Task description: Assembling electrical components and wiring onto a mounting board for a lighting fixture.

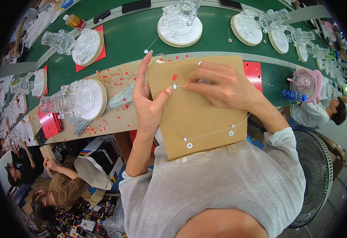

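Note:
A tan board (pixel 197 105), like thick cardboard, leans against my shirt. My left hand (pixel 147 99) grips its left edge, thumb on the front beside a small white clip (pixel 175 86) and index finger pointing up. With thumb and fingers pinched together, my right hand (pixel 225 85) holds a thin wire (pixel 180 86) running from that clip. Another stretch of thin pale wire (pixel 211 135) bows across the lower board between two small white fittings, and two round metal eyelets (pixel 189 146) sit below it. Above the clip lies a small red piece (pixel 175 77). My right palm hides part of the board.
Clear glass pieces on round white discs (pixel 179 31) stand along the green table (pixel 137 29). A bundle of wires (pixel 120 97) and red dots lie on the left. To the right are a red sheet (pixel 252 75), a pink fan (pixel 306 85) and a black fan (pixel 312 178). Co-workers sit nearby.

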